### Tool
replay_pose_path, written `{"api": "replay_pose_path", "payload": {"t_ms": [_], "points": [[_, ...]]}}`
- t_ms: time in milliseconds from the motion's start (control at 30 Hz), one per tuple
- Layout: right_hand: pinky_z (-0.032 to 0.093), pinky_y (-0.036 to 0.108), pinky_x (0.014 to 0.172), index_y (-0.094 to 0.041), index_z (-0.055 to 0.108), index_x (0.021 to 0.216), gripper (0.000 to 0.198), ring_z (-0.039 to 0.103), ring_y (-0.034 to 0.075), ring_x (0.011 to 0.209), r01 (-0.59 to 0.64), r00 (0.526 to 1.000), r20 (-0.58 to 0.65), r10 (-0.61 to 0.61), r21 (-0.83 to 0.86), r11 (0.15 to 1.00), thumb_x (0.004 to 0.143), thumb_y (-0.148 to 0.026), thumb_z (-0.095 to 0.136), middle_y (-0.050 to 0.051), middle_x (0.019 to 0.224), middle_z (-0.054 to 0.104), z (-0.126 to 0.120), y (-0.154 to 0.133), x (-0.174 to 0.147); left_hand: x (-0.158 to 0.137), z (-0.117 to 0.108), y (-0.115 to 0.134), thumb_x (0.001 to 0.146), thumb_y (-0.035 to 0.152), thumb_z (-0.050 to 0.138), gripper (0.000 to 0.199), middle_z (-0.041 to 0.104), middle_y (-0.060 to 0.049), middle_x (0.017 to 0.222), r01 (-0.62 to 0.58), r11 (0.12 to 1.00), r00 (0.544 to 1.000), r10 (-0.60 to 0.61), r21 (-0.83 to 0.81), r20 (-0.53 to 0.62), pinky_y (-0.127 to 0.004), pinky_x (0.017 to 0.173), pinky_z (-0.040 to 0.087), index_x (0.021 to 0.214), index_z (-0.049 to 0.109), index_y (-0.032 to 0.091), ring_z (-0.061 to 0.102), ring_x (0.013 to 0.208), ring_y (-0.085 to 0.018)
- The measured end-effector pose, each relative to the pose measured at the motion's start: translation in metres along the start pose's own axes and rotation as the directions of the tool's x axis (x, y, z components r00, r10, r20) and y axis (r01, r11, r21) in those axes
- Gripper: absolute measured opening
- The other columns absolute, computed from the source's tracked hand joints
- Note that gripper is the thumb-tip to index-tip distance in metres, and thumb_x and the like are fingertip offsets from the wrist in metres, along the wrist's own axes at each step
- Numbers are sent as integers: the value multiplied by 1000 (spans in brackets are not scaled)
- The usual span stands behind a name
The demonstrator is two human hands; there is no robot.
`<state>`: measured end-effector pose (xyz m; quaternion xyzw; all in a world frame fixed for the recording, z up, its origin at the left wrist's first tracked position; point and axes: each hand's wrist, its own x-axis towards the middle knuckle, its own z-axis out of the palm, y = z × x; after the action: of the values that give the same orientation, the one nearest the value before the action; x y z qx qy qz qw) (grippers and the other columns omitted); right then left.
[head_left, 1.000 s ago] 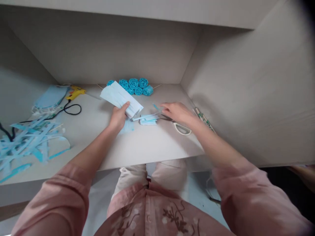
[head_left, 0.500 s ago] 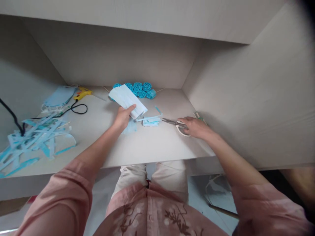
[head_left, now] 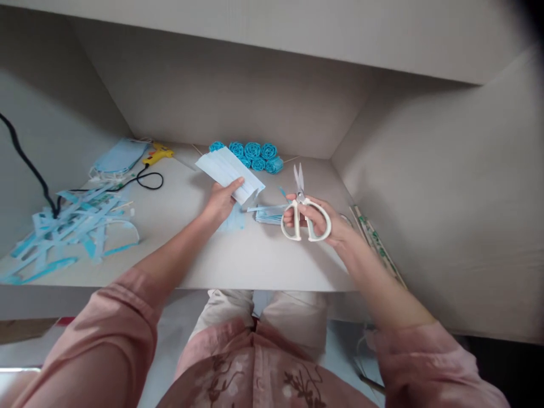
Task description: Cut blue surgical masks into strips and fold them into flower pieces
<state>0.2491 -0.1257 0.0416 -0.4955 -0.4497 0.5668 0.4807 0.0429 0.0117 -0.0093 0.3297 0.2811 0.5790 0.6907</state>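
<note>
My left hand (head_left: 223, 199) is closed on a light blue pleated face mask (head_left: 232, 173), thumb on top, held above the table. In my right hand (head_left: 317, 215) is a pair of scissors (head_left: 300, 195) with white handles, blades upward and slightly parted. Behind the scissors lies a small stack of cut blue pieces (head_left: 267, 214), partly hidden by the handles. A thin pale strip (head_left: 266, 208) rests over that stack. Past the mask, several blue rolled flowers (head_left: 253, 150) sit in rows, some covered by the mask.
At the left lies a heap of blue and white strips (head_left: 80, 221). Behind it are a stack of face masks (head_left: 121, 156) and a yellow glue gun (head_left: 159, 152) with a black cord (head_left: 151, 180). Thin sticks with green marks (head_left: 376, 243) lean along the right wall.
The scissors have come up off the table in my right hand and turned from pointing left to pointing upward. My left hand still holds the mask. The view has shifted slightly.
</note>
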Motion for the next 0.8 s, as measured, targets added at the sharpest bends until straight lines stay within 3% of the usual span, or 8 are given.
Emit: {"api": "replay_pose_path", "payload": {"t_ms": [167, 367, 633, 800], "points": [[44, 24, 50, -19, 59, 119, 52, 55, 11, 54, -17, 983, 183, 11, 31, 999, 79, -49, 72, -3, 66, 58, 8, 10, 14, 3, -2, 2, 61, 16, 82, 41, 76, -8, 101, -30, 1000, 999, 30, 0, -14, -40, 99, 53, 100, 68, 15, 68, 108, -25], [45, 23, 50, -19, 63, 113, 48, 58, 10, 59, -20, 957, 291, 23, -12, 1000, 83, -57, 64, 1, 78, 61, 4, 21, 19, 2, 0, 6, 64, 16, 79, 35, 76, -8, 101, -53, 999, 997, 53, 0, -57, -39, 97, 54, 98, 69, 13, 69, 104, -25], [57, 26, 60, -17, 67, 109, 50, 66, 14, 66, -182, 954, 216, 208, -134, 974, 76, -54, 74, 6, 81, 68, 12, 20, 27, -8, 7, 9, 61, 22, 82, 36, 76, -7, 97, -71, 997, 997, 71, 26, -4, -39, 96, 54, 94, 69, 14, 70, 101, -26], [57, 26, 60, -17, 66, 107, 50, 67, 14, 64, -161, 960, 212, 183, -116, 980, 75, -55, 74, 5, 79, 69, 11, 21, 34, -13, 10, 7, 58, 28, 86, 43, 75, -9, 99, -66, 996, 997, 64, 61, 36, -42, 97, 52, 95, 69, 13, 69, 103, -29]]}}
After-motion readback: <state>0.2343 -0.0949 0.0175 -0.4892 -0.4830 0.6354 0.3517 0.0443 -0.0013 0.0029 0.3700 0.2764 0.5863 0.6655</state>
